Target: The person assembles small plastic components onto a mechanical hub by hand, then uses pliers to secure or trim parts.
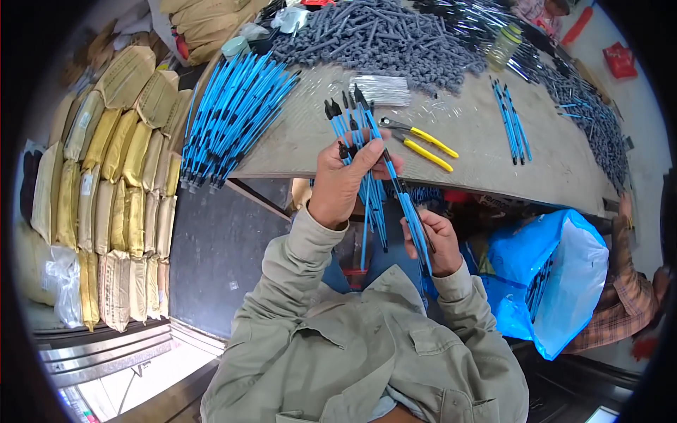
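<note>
Two hands sorting blue rods over the tabletop edge

The right hand (431, 241) is closed around one blue rod (405, 201) near its lower end, just beside the left hand (343, 182), which grips a fanned bundle (358, 137) of black-tipped blue rods held upright. A blue bag (557, 275) sits to the right. On the tabletop (479, 134) beyond lie yellow-handled pliers (423, 144), a stack of rods (236, 116) at the left edge, and farther back a grey pile (395, 35)
</note>
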A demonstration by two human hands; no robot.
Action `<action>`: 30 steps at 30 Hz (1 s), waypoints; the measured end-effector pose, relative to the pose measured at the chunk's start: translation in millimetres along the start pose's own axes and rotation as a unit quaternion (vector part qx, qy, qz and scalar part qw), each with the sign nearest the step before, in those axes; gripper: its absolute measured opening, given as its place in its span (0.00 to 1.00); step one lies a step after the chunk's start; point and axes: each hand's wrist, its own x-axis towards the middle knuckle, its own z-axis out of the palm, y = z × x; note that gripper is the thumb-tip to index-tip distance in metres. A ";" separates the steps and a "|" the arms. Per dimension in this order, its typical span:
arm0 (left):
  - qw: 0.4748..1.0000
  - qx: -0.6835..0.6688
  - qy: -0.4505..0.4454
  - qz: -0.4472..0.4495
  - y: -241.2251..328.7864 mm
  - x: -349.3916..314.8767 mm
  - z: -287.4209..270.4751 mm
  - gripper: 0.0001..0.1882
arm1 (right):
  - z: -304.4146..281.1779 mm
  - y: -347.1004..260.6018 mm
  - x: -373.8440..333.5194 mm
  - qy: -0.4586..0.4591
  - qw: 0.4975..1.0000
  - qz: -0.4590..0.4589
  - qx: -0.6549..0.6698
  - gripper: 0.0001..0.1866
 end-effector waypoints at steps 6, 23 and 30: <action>0.998 0.031 0.035 0.046 -4.6 -6.0 -6.0 0.10 | 11.0 -12.2 9.1 -0.083 0.993 -0.009 -0.083 0.08; 0.985 -0.045 0.151 0.074 -8.0 -9.3 -11.1 0.12 | -28.7 -34.0 63.2 -0.095 0.914 -0.201 -0.338 0.08; 0.986 -0.079 0.082 0.118 15.4 -27.7 -13.3 0.11 | -267.0 -138.5 152.4 0.513 0.397 -0.179 -0.739 0.15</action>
